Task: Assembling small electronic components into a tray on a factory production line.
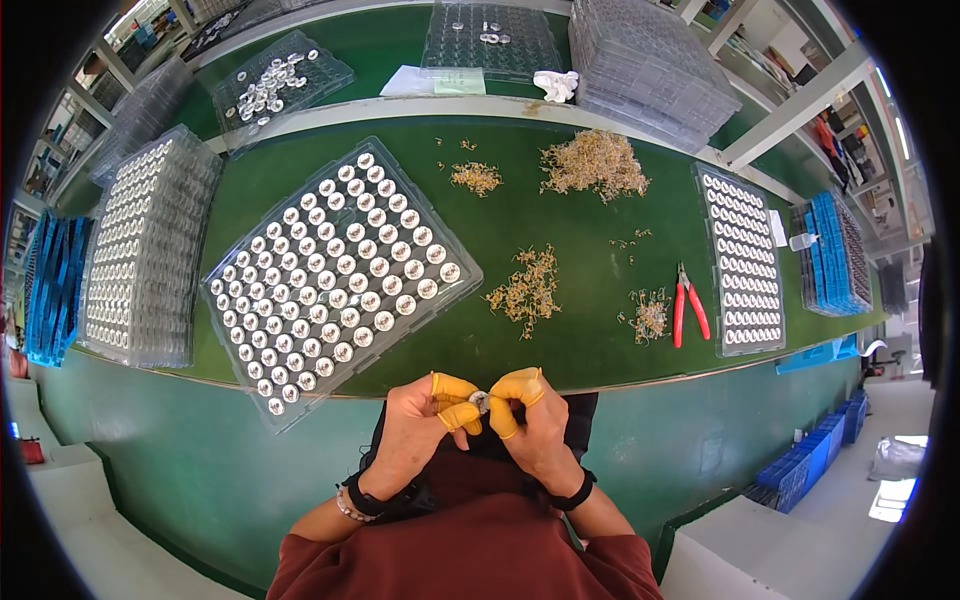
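Both hands meet just in front of the table's near edge, above the person's lap. Left hand and right hand wear yellow finger covers on thumbs and forefingers; fingertips of both are pinched together on a small round silver part held between them. Dark wristbands on both wrists, bead bracelet on the left.

Green table ahead. Left of the hands, a large clear plastic tray lies at an angle, its near corner overhanging the edge; nearly every pocket holds a round silver part, a few pockets along the sides are bare. Straight ahead, a small heap of brass-coloured bits. To its right a smaller heap, then red-handled pliers lying flat. Right of the pliers, a narrow clear tray filled with the same silver parts in rows.

Far left, a stack of filled clear trays; beyond it a stack of blue trays. More blue trays at far right, with a small white bottle just beside.

Further back, the biggest brass heap and a small one. Behind a pale rail, a clear tray partly filled, another nearly bare tray, a tall stack of bare clear trays, a white and pale green paper slip, and a white crumpled cloth. Print on the slip is too small to tell.
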Demonstrator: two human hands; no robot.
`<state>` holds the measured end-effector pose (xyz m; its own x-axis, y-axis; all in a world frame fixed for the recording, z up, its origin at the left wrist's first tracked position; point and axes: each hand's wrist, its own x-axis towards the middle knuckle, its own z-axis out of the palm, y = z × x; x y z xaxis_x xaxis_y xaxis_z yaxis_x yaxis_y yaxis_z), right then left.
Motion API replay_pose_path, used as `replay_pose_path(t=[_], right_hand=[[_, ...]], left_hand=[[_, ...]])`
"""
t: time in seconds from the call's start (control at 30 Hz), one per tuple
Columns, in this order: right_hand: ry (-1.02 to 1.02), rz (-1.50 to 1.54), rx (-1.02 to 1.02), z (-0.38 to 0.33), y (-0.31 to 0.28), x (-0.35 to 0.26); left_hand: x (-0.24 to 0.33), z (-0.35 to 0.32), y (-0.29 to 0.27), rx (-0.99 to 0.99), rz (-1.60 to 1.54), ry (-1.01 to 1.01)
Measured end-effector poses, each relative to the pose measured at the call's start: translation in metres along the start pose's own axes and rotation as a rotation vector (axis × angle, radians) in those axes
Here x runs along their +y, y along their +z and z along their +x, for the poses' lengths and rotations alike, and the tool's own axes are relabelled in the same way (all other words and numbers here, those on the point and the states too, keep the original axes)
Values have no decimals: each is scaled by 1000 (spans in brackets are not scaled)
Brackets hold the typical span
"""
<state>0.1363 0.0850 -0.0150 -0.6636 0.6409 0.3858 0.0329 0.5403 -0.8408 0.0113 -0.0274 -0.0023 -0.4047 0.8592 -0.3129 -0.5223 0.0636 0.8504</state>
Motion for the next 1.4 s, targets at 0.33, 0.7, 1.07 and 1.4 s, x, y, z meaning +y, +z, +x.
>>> replay_pose_path(t=[0.33, 0.7, 1.07, 1.4], right_hand=[[-161, -19, -96, 0, -5, 4], [91, 265, 58, -11, 5, 8], [58, -305, 33, 21, -11, 22], [395, 19, -20, 18, -10, 18]], left_hand=[[-4, 0, -4, -30, 229, 83], [-15, 1, -2, -19, 112, 53], [-18, 16, 2, 47, -7, 165], [-15, 35, 6, 140, 245, 45]])
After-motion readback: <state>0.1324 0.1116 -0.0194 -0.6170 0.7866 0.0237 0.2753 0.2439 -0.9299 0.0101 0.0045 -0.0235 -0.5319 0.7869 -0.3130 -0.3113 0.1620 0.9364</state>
